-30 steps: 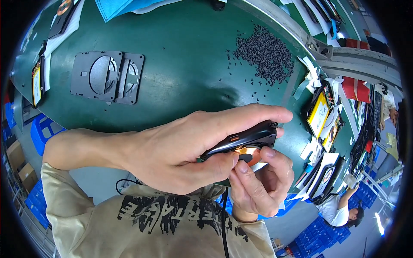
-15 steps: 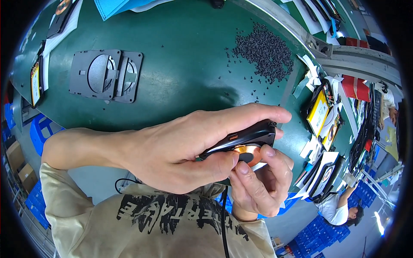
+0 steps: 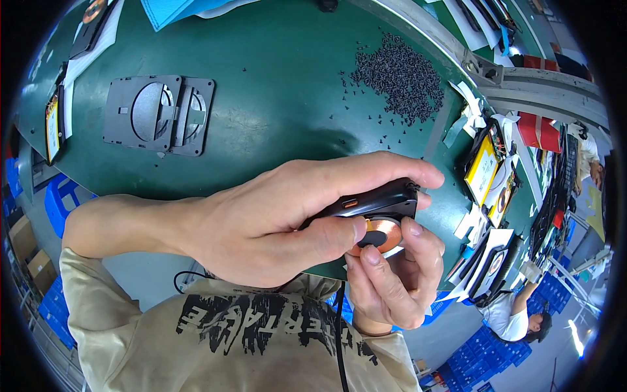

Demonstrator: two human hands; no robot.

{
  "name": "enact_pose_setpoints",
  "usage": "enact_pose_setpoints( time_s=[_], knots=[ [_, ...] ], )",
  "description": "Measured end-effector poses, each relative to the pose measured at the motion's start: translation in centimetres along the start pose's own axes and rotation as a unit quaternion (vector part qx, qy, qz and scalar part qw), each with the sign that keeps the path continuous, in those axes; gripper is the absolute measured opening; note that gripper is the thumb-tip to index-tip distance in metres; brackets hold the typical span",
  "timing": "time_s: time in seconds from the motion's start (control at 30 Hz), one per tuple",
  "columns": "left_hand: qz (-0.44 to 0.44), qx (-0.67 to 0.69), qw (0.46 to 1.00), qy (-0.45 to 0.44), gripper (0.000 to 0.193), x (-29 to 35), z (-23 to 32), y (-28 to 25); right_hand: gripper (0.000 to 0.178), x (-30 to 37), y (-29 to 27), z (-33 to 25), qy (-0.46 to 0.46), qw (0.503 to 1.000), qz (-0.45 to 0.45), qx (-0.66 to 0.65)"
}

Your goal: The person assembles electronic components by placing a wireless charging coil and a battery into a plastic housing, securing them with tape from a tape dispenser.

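My left hand (image 3: 274,225) is wrapped round a glossy black casing (image 3: 379,200), its fingers over the far side and its thumb pressed at the near side. The casing is tilted, and much of it is hidden behind the hand. Against its near face sits a round copper coil (image 3: 389,233) with a dark centre. My left thumb touches the coil's left edge. My right hand (image 3: 398,287) pinches the coil's lower and right rim between thumb and fingers.
Grey plastic covers (image 3: 121,117) with round cutouts lie overlapping at the left. A heap of small black screws (image 3: 401,78) spreads at the far right. Yellow battery packs (image 3: 482,171) and papers line the right edge beside a metal rail (image 3: 548,91). Another person (image 3: 513,317) sits beyond.
The coil has turned so that more of its copper face shows. My left thumb has shifted slightly up and right along the coil, while the right hand stays at its rim.
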State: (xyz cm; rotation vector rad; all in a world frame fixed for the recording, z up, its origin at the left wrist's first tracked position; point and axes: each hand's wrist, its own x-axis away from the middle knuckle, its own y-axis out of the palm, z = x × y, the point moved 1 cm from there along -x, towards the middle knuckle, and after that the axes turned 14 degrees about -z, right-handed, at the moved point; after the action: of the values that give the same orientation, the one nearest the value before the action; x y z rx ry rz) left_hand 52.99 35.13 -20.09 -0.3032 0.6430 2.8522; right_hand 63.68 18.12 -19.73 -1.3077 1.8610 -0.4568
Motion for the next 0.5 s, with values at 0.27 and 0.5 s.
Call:
enact_pose_setpoints(
  time_s=[0.27, 0.5],
  knots=[
    [0.008, -0.019, 0.998, -0.06, 0.068, 0.15, 0.43, 0.52, 0.044, -0.52, -0.06, -0.01, -0.012, 1.0, -0.008, 0.013],
    [0.011, -0.023, 0.998, -0.05, 0.073, -0.04, 0.13, 0.55, 0.031, -0.16, -0.45, 0.02, -0.018, 0.998, -0.034, 0.053]
  ],
)
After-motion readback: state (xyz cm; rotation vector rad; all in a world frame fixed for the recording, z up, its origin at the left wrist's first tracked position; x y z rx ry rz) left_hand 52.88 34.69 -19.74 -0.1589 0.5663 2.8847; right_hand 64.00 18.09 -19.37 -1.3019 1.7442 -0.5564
